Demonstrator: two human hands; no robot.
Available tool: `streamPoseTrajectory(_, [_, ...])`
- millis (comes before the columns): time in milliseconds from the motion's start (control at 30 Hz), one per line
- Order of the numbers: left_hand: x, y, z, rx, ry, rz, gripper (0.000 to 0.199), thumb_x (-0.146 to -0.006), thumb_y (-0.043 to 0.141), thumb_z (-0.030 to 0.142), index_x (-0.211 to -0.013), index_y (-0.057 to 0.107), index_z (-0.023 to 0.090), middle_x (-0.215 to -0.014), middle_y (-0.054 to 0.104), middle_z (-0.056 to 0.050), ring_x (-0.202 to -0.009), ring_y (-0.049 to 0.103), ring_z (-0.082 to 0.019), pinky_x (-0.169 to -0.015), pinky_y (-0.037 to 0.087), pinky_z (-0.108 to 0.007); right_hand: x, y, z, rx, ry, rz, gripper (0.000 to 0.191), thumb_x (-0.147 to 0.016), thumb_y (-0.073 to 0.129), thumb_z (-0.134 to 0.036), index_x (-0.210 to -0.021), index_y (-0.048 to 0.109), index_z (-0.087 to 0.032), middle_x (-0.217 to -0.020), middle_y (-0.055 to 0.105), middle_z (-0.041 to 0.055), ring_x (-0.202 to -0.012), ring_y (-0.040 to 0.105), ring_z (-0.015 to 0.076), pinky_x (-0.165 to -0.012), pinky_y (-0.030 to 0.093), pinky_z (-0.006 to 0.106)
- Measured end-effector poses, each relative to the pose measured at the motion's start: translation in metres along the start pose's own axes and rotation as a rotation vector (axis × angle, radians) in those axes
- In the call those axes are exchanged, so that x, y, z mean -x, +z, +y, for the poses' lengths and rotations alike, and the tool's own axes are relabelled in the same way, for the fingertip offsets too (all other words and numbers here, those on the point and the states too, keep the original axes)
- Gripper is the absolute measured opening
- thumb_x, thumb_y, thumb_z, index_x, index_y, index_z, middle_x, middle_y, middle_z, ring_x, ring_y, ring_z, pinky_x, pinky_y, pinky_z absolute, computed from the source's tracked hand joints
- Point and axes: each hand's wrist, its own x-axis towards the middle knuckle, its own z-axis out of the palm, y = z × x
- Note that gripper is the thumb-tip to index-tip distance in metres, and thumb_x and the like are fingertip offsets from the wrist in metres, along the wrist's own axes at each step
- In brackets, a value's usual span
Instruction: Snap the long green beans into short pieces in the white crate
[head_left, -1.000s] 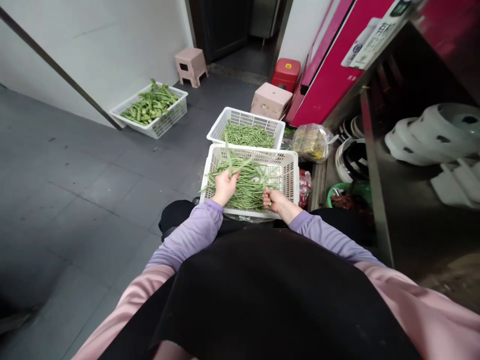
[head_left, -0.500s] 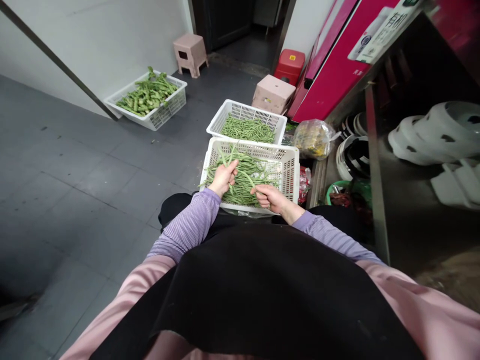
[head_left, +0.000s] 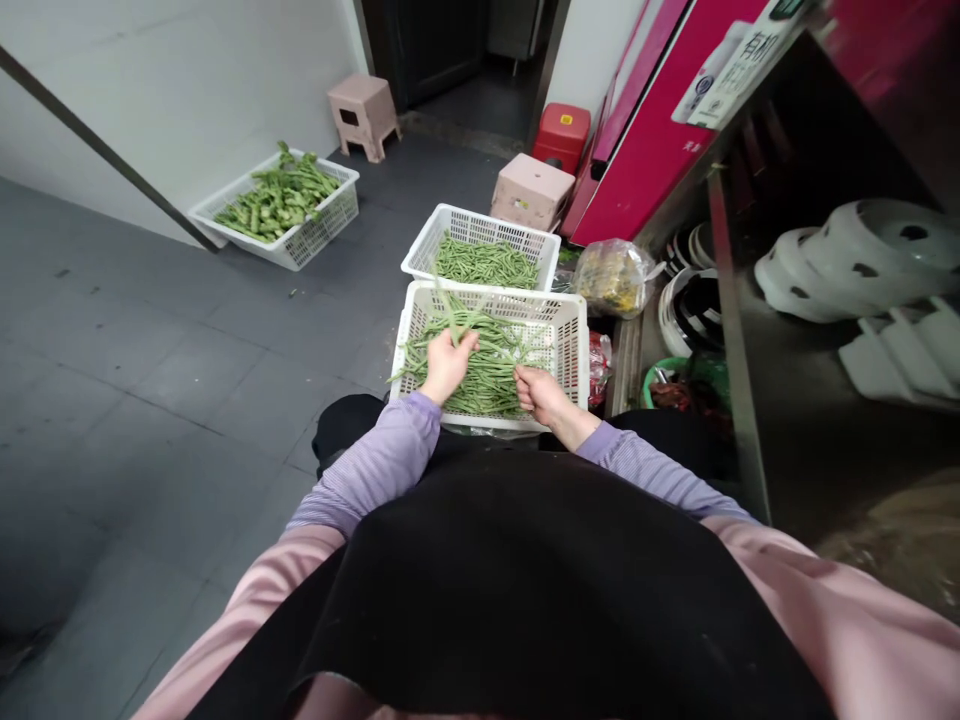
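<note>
"Dozens of long green beans [head_left: 487, 390] lie heaped in the front white basket [head_left: 576, 350], mostly left and middle, with bare base showing at the right."

"What could go wrong?"

"A few ends poke past the left rim, so I think a brushing sleeve [head_left: 386, 450] could drag some over onto the floor [head_left: 187, 380]. And a hard squeeze could snap the ones being held."

"How does the grip look?"

"On the left hand [head_left: 448, 367], clamped: fingers wrapped round a few beans, whose ends stand up beyond the fist, above the heap. On the right hand [head_left: 540, 395], fingers and thumb are drawn together at the heap's right side; whether a bean is pinched there, I cannot tell."

"And farther out?"

"Just behind, a second white basket [head_left: 421, 255] holds shorter-looking beans [head_left: 487, 265]. A clear bag [head_left: 613, 278] sits to its right, and a pink stool [head_left: 531, 190] behind. Well apart, by the wall [head_left: 187, 90], a third basket [head_left: 330, 222] carries thicker green vegetables [head_left: 277, 200]."
</note>
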Motion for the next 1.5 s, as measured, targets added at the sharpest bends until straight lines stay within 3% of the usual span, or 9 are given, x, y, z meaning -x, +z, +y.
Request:
streamPoseTrajectory(167, [0.030,0.010,0.005,-0.080,0.170,-0.284,0.014,-0.075,0.071,0.030,-0.072,0.067,0.017,-0.069,0.068,-0.003,-0.063,0.059,-0.014,-0.063,0.047,-0.027,-0.021,-0.010,-0.003,-0.149,0.111,0.303,0.032,-0.102,0.037,-0.030,-0.071,0.033,-0.023,-0.043,0.024,-0.0112,-0.034,0.013,0.0061,-0.034,0.011,0.017])
streamPoseTrajectory(333, [0.009,0.017,-0.013,-0.004,-0.173,-0.365,0.018,-0.082,0.063,0.033,-0.078,0.062,0.015,-0.069,0.065,-0.002,-0.040,0.041,-0.007,-0.046,0.037,-0.025,-0.010,0.004,-0.012,-0.184,0.304,-0.182,0.032,-0.100,0.044,-0.046,-0.081,0.046,-0.020,-0.055,0.045,-0.0047,-0.039,0.035,0.0078,-0.037,0.025,0.018])
streamPoseTrajectory(433, [-0.003,0.014,-0.020,-0.192,-0.004,-0.337,0.010,-0.079,0.065,0.024,-0.075,0.062,0.015,-0.070,0.064,-0.001,-0.061,0.057,-0.013,-0.065,0.046,-0.027,-0.005,0.013,-0.014,-0.148,0.267,-0.259,0.036,-0.101,0.041,-0.047,-0.078,0.046,-0.020,-0.048,0.028,-0.0101,-0.036,0.019,0.0054,-0.036,0.018,0.016])
streamPoseTrajectory(600, [-0.004,0.007,-0.021,-0.657,0.301,-0.591,0.009,-0.073,0.061,0.010,-0.073,0.065,0.018,-0.085,0.068,-0.006,-0.086,0.062,-0.021,-0.077,0.046,-0.030,-0.007,0.012,-0.008,0.218,0.057,-0.021,0.031,-0.092,0.058,-0.035,-0.070,0.043,-0.020,-0.047,0.030,-0.0091,-0.038,0.020,0.0054,-0.037,0.012,0.019])
streamPoseTrajectory(733, [-0.010,0.009,-0.030,-0.677,0.073,-0.389,0.014,-0.070,0.063,0.005,-0.069,0.061,0.019,-0.077,0.065,-0.006,-0.076,0.061,-0.020,-0.069,0.044,-0.028,-0.003,0.009,-0.014,0.288,-0.141,0.072,0.035,-0.090,0.060,-0.044,-0.071,0.041,-0.022,-0.052,0.036,-0.0070,-0.040,0.025,0.0061,-0.038,0.014,0.020])
streamPoseTrajectory(833, [-0.019,0.013,-0.033,-0.238,-0.293,-0.242,0.021,-0.084,0.062,0.021,-0.065,0.054,0.017,-0.055,0.050,0.001,-0.048,0.044,-0.011,-0.050,0.036,-0.023,0.001,0.005,-0.024,0.157,-0.279,-0.018,0.042,-0.083,0.067,-0.052,-0.075,0.039,-0.022,-0.058,0.036,-0.0077,-0.044,0.029,0.0057,-0.041,0.020,0.019])
streamPoseTrajectory(1000, [-0.028,0.017,-0.020,0.459,-0.642,-0.290,0.042,-0.093,0.052,0.049,-0.071,0.055,0.014,-0.050,0.039,0.006,-0.034,0.018,-0.002,-0.035,0.015,-0.017,0.002,0.004,-0.010,0.082,-0.003,-0.126,0.050,-0.071,0.079,-0.046,-0.073,0.034,-0.024,-0.052,0.022,-0.0124,-0.042,0.017,0.0053,-0.041,0.016,0.020])
streamPoseTrajectory(1133, [-0.027,0.021,-0.014,0.637,-0.659,-0.224,0.042,-0.092,0.055,0.052,-0.075,0.055,0.014,-0.050,0.038,0.007,-0.034,0.020,-0.001,-0.035,0.017,-0.015,0.000,0.017,0.011,0.275,0.041,-0.127,0.033,-0.076,0.072,-0.044,-0.079,0.049,-0.021,-0.052,0.027,-0.0113,-0.042,0.018,0.0064,-0.041,0.013,0.022])
streamPoseTrajectory(1500, [-0.014,0.024,-0.022,0.237,-0.374,-0.144,0.032,-0.091,0.060,0.041,-0.075,0.058,0.014,-0.055,0.045,0.006,-0.039,0.039,-0.005,-0.042,0.036,-0.020,0.001,0.021,0.005,1.637,-0.524,-0.030,0.022,-0.089,0.051,-0.026,-0.096,0.070,-0.017,-0.102,0.068,0.0129,-0.083,0.062,0.0236,-0.070,0.040,0.031])
